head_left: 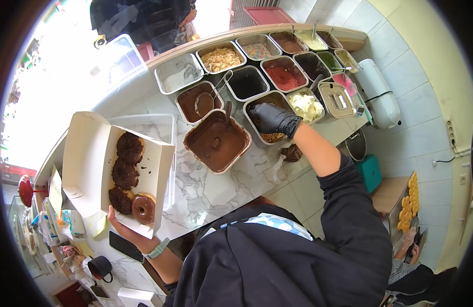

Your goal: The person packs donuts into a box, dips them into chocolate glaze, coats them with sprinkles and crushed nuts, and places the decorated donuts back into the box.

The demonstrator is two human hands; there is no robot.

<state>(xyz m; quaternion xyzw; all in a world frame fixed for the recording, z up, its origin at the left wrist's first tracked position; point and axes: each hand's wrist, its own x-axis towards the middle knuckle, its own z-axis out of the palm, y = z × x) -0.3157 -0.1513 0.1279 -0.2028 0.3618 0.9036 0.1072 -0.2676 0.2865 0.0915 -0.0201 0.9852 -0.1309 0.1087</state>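
Note:
My left hand (pixel 125 230) is closed round the lower end of an open white cardboard box (pixel 87 169), which is tilted. Inside stand a glossy chocolate-glazed donut (pixel 144 208) and several donuts covered in dark chocolate flakes (pixel 126 174). My right hand (pixel 272 116), in a black glove, reaches down into a metal pan of chopped nuts (pixel 273 137). Its fingers look bunched together, and the tips are hidden in the pan. Beside that pan sits a large pan of melted chocolate (pixel 216 143) with a spatula, and another chocolate pan (pixel 195 102) holds a ladle.
Other topping pans stand along the counter, including almond flakes (pixel 221 59), red crumbs (pixel 283 77) and white cream (pixel 305 106). A clear plastic tub (pixel 170 123) lies behind the box. A phone (pixel 126 246) and mug (pixel 100 267) are at left. Another person (pixel 415 266) works at lower right.

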